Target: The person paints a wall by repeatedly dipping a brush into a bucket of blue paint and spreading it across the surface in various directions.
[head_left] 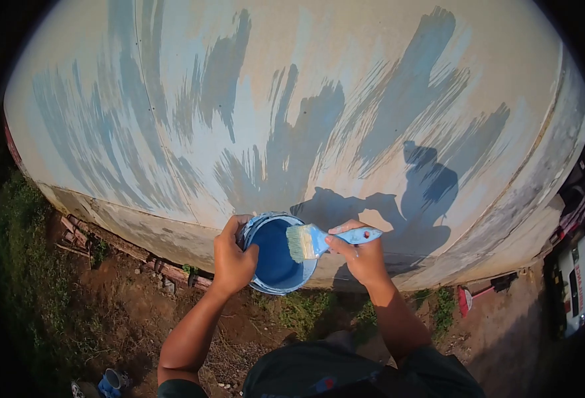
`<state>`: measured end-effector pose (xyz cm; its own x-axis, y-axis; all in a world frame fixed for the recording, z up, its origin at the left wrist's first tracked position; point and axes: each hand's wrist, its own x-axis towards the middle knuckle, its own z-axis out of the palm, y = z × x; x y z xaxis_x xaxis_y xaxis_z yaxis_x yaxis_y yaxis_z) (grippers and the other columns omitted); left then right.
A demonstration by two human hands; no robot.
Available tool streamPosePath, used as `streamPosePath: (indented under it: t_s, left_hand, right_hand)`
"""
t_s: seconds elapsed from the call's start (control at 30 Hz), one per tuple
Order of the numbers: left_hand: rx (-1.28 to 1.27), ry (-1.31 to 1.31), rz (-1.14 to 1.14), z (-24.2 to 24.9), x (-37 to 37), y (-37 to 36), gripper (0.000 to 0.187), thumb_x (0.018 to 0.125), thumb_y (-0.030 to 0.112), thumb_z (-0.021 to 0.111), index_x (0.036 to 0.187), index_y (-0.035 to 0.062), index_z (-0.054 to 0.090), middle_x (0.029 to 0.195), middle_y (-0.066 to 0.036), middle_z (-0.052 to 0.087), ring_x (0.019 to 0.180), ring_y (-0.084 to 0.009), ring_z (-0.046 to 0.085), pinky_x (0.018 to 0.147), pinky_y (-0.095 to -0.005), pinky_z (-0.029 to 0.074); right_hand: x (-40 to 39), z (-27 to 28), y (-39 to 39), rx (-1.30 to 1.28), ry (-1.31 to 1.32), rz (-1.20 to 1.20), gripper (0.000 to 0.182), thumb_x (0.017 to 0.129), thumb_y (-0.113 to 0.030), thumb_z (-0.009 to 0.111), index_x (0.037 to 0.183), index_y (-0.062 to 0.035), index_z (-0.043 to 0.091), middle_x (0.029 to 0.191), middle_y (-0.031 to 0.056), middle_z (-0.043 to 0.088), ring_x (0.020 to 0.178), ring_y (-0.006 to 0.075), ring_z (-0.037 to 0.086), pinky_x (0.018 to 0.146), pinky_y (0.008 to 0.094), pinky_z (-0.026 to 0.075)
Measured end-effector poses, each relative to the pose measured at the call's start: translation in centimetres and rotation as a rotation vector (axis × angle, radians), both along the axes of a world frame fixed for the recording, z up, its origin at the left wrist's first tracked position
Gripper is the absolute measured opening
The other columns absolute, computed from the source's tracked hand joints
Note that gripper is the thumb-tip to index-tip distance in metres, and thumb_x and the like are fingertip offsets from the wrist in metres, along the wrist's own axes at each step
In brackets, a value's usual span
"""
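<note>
My left hand [234,257] grips a paint bucket [283,290] by its left rim, thumb hooked over the edge. Dark blue paint [272,255] shows inside it, and the rim is smeared with light blue. In my right hand [362,257] is a wide paintbrush [313,240], held by its blue-stained handle with the fingers closed around it. Its bristles, pale and tinged blue-green, overlap the right side of the bucket's opening. Both hands are in front of a beige wall [266,40] streaked with light blue and grey-blue strokes.
My shadow [431,192] falls on the wall's lower right. Below runs bare soil with grass [30,265] at the left. Small containers [112,379] stand at the bottom left. A red dustpan-like object [465,302] and a white vehicle [576,285] are at the right.
</note>
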<state>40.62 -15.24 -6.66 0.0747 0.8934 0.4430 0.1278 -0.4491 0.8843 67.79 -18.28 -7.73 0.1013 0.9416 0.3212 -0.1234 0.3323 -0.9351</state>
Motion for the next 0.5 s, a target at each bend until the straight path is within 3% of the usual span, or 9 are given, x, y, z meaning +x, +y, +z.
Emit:
streamPosePath:
  t_s: [0.1,0.2,0.27,0.4,0.5]
  left_hand:
    - [-0.024,0.001,-0.035,-0.1,1.2,0.2,0.042,0.078,-0.015,0.056,0.12,-0.0086,0.061,0.105,-0.019,0.073,0.103,-0.0199,0.071,0.093,-0.0323,0.055]
    - [-0.03,-0.023,-0.075,-0.9,2.7,0.5,0.043,0.078,-0.015,0.056,0.12,-0.0084,0.061,0.105,-0.017,0.072,0.102,-0.0187,0.07,0.093,-0.0313,0.054]
    - [-0.03,-0.053,-0.095,-1.1,4.0,0.7,0.043,0.078,-0.016,0.056,0.12,-0.008,0.061,0.106,-0.016,0.072,0.102,-0.0179,0.069,0.093,-0.0307,0.054]
    - [-0.072,-0.147,-0.09,-1.3,6.7,1.0,0.043,0.078,-0.017,0.054,0.118,-0.0062,0.061,0.106,-0.012,0.07,0.098,-0.0142,0.067,0.087,-0.0271,0.053]
    - [-0.086,-0.152,-0.072,-0.8,8.2,1.1,0.043,0.077,-0.017,0.054,0.118,-0.0053,0.062,0.105,-0.011,0.07,0.093,-0.0109,0.065,0.082,-0.0249,0.051]
  right_hand:
    - [0.5,0.5,-1.0,0.001,0.059,0.003,0.014,0.093,-0.003,0.08,0.1,0.0037,0.07,0.089,0.0102,0.074,0.074,0.0142,0.071,0.066,0.0277,0.054]
    - [1.6,0.2,-1.6,0.043,-0.101,-0.117,0.015,0.093,-0.003,0.08,0.102,0.0033,0.07,0.089,0.01,0.074,0.074,0.0153,0.072,0.067,0.0285,0.057]
    - [3.0,-0.3,-1.9,-0.073,0.249,-0.011,0.016,0.093,-0.002,0.079,0.105,0.0035,0.07,0.092,0.0108,0.074,0.075,0.0168,0.072,0.067,0.0293,0.058]
    - [6.2,0.0,-2.2,-0.083,0.167,-0.096,0.015,0.095,-0.003,0.076,0.106,0.0042,0.069,0.096,0.0117,0.073,0.077,0.0186,0.072,0.068,0.0322,0.059]
    - [8.8,1.0,-1.8,-0.077,0.391,0.001,0.019,0.096,-0.008,0.076,0.109,0.0039,0.069,0.098,0.0117,0.073,0.081,0.0196,0.071,0.07,0.0345,0.058]
